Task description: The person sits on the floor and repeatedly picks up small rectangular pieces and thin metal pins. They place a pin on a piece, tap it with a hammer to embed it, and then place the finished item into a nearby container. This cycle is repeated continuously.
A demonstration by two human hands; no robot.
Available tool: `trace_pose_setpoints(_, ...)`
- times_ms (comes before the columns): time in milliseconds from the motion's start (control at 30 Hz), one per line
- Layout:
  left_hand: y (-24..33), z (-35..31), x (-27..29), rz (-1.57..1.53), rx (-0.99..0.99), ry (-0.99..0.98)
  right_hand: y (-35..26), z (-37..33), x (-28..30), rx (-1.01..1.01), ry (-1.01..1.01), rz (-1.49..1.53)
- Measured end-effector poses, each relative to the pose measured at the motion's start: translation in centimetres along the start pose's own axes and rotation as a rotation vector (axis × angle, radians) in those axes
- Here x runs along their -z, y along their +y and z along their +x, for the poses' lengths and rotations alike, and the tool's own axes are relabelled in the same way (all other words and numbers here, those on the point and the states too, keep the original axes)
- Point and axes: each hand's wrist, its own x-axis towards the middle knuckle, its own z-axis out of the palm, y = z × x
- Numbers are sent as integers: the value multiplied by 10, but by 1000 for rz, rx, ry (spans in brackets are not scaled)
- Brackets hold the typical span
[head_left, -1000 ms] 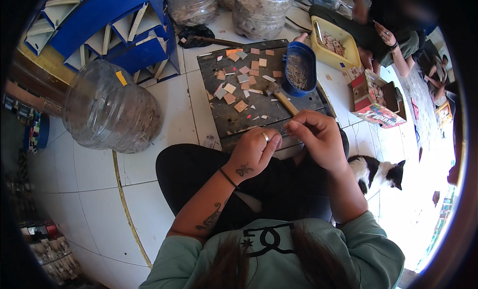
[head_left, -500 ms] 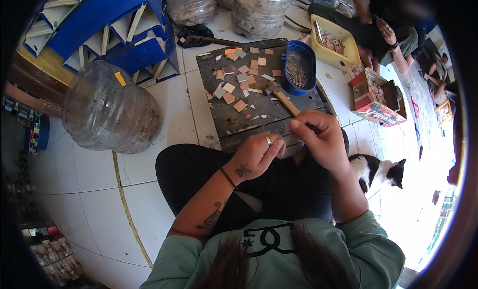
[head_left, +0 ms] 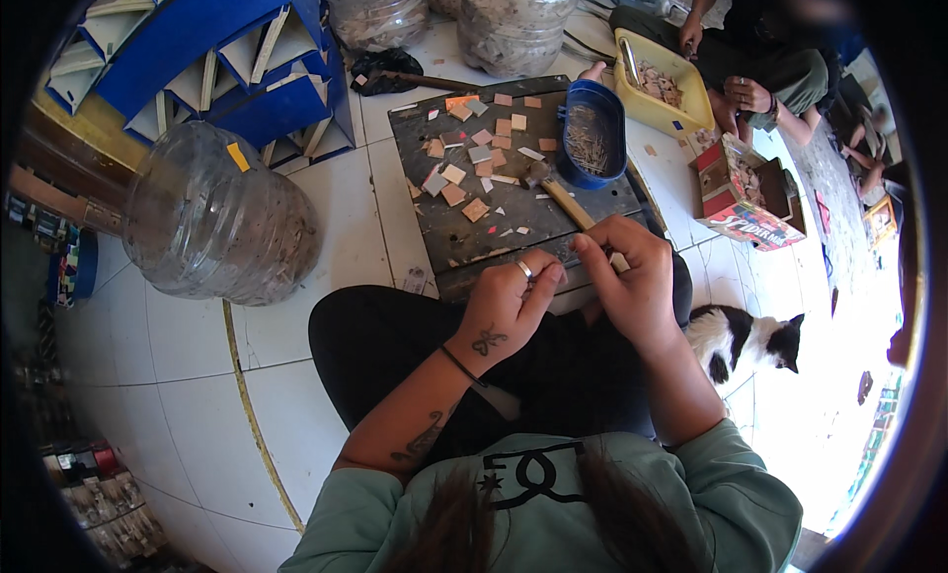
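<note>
Over the near edge of a dark wooden board, both my hands are raised close together. My left hand, with a ring on one finger, is closed in a pinch; whatever is in it is too small to make out. Beside it, my right hand is closed too, thumb against the fingers, its contents hidden. A hammer with a wooden handle lies on the board, the handle running toward and partly behind my right hand. Small square tile pieces are scattered across the board. A blue oval tub of nails stands at its right side.
A large clear plastic jar lies at left, below blue compartment racks. Yellow tub and open cardboard box stand at right. A black-and-white cat is beside my right knee. Another person's hand is beyond.
My left hand has shifted slightly up and right, and my right hand has turned a little. The other person's hands have lowered toward the yellow tub. The hammer and tiles have not moved.
</note>
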Motion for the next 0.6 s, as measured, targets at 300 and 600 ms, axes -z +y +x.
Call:
trace_pose_setpoints(300, 5, -1, -2, -103, 8, -26, -1, -3, 4, -59, -69, 110)
trace_pose_setpoints(600, 8, -4, 2, -125, 20, -37, 2, -2, 12, -316, -192, 418)
